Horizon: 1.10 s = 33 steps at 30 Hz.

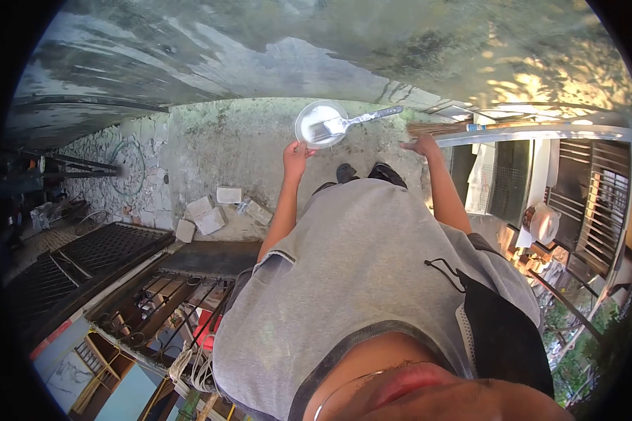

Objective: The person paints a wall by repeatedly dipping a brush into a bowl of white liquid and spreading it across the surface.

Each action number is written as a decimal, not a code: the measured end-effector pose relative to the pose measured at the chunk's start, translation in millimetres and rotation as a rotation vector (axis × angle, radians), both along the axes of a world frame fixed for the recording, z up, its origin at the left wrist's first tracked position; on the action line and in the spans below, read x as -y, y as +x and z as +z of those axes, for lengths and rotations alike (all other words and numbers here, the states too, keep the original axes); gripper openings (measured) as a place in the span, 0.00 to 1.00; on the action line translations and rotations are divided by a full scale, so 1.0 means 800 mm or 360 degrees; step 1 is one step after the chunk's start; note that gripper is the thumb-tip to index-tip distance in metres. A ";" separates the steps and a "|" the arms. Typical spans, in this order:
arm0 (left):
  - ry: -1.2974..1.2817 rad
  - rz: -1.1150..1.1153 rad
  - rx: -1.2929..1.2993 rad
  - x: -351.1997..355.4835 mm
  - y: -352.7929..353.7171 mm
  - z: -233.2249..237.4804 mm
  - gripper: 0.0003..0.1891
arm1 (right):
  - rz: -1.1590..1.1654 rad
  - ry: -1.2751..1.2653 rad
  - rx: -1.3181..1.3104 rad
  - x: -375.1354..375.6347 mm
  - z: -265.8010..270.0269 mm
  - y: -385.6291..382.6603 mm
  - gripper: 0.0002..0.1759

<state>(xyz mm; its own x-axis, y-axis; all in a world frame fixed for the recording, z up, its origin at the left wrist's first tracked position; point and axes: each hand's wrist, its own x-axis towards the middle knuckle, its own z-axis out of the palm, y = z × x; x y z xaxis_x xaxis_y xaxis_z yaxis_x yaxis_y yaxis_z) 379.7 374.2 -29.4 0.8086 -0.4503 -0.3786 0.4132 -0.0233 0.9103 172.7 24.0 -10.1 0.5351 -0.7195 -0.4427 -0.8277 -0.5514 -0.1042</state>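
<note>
Paint bowl [321, 123], white inside, up at far centre beyond the shoes [361, 172]. Carries a brush [351, 123] across its rim, bristles in the white, handle pointing right. Pinched at its near edge by the left hand [296, 156], fingers closed on it. Right hand [421, 145] open, fingers spread, just right of the bowl, at the end of a pale rail [541, 133].
</note>
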 end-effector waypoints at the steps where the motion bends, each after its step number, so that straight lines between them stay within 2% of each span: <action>1: -0.0003 -0.0004 -0.0003 0.002 0.000 -0.001 0.11 | 0.0357 0.0399 -0.0115 0.002 0.022 -0.008 0.52; 2: -0.0008 -0.0020 -0.0003 0.004 0.001 -0.001 0.11 | 0.0712 0.0793 -0.0225 0.003 0.040 -0.014 0.56; 3: -0.0004 -0.0019 -0.0011 0.005 0.002 -0.001 0.11 | 0.0696 0.0787 -0.0222 0.000 0.041 -0.019 0.56; 5: -0.0005 -0.0029 -0.0023 0.005 0.004 -0.003 0.11 | -0.0034 0.1423 0.0232 -0.009 0.040 -0.025 0.63; 6: 0.0005 -0.0041 -0.0025 0.003 0.006 -0.007 0.11 | -0.0043 0.1417 0.0234 -0.010 0.030 -0.030 0.63; 8: 0.0011 -0.0064 -0.0022 0.005 0.003 -0.002 0.11 | 0.0071 0.0956 0.0923 -0.014 -0.013 -0.041 0.64; 12: 0.0043 -0.0043 -0.0013 0.013 0.004 0.009 0.10 | -0.0008 0.0659 0.0978 -0.021 -0.059 -0.050 0.56; 14: 0.0027 -0.0077 -0.0008 0.011 0.005 -0.004 0.10 | 0.0002 0.0231 0.0999 -0.021 -0.090 -0.059 0.41; 15: 0.0054 -0.0078 0.0007 0.011 0.006 -0.005 0.10 | -0.0005 0.0216 0.1012 -0.021 -0.090 -0.062 0.41; 17: 0.0072 -0.0088 0.0033 0.012 0.007 -0.008 0.10 | -0.0054 0.0166 0.1229 -0.023 -0.091 -0.073 0.20; 18: 0.0057 -0.0077 0.0025 0.014 0.005 -0.005 0.10 | -0.0057 0.0154 0.1239 -0.023 -0.095 -0.081 0.20; 19: 0.0043 -0.0064 0.0017 0.015 0.003 -0.003 0.12 | 0.0009 0.0140 0.1160 -0.021 -0.100 -0.090 0.14; 21: 0.0027 -0.0063 0.0023 0.014 0.002 -0.005 0.11 | 0.0078 0.0121 0.1093 -0.020 -0.102 -0.105 0.13; 23: 0.0011 -0.0055 0.0033 0.011 0.003 -0.012 0.11 | -0.0040 0.0414 0.0959 -0.022 -0.099 -0.115 0.13; 24: 0.0027 -0.0059 0.0027 0.009 0.003 -0.015 0.10 | -0.0033 0.0408 0.0970 -0.024 -0.100 -0.122 0.13; 26: 0.0037 -0.0056 0.0030 0.008 0.002 -0.014 0.09 | 0.0078 0.0347 0.0727 -0.025 -0.111 -0.136 0.12; 27: 0.0032 -0.0051 0.0014 0.007 0.001 -0.012 0.09 | 0.0086 0.0343 0.0734 -0.021 -0.143 -0.148 0.12; 29: 0.0021 -0.0044 0.0002 0.002 0.000 -0.010 0.09 | 0.0130 -0.0054 0.0709 -0.014 -0.219 -0.168 0.11; 30: 0.0029 -0.0045 0.0008 0.000 0.000 -0.016 0.10 | 0.0130 -0.0062 0.0715 -0.019 -0.198 -0.165 0.11; 32: 0.0024 -0.0057 0.0021 -0.004 -0.001 -0.022 0.10 | -0.0236 0.0295 0.0967 -0.037 -0.138 -0.154 0.08; 33: 0.0041 -0.0059 0.0009 -0.005 -0.001 -0.022 0.10 | -0.0239 0.0281 0.0980 -0.045 -0.127 -0.145 0.08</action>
